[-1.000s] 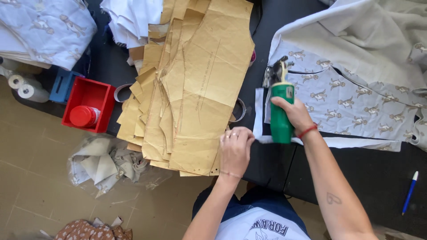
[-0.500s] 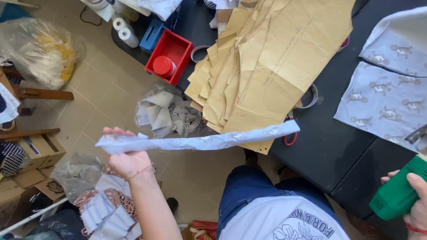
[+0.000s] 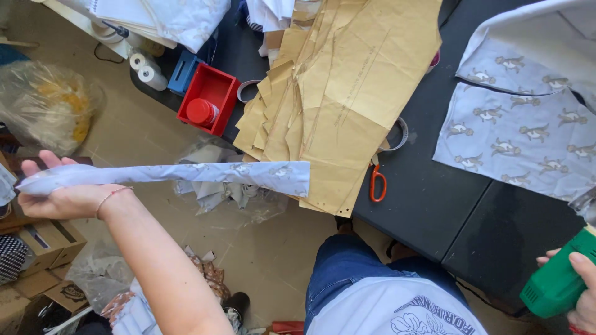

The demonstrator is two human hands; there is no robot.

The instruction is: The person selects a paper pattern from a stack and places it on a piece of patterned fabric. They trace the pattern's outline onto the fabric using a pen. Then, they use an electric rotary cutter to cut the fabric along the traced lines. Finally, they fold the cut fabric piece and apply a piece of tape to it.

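1. Left hand (image 3: 65,197) is extended out over the floor, its grip closed on one end of a long printed fabric strip (image 3: 186,175).
2. The strip runs level toward the tabletop (image 3: 434,205); its free end hangs unsupported just in front of the brown paper patterns (image 3: 347,93).
3. Right hand (image 3: 580,291) is at the lower right frame edge, fingers wrapped around a green handheld tool (image 3: 555,282), apparently a fabric cutter; most of it is out of view.
4. Orange-handled scissors (image 3: 377,184) lie on the tabletop partly under the patterns; printed fabric (image 3: 515,142) lies to the right.
5. A red bin (image 3: 210,99) sits at the tabletop's left edge.
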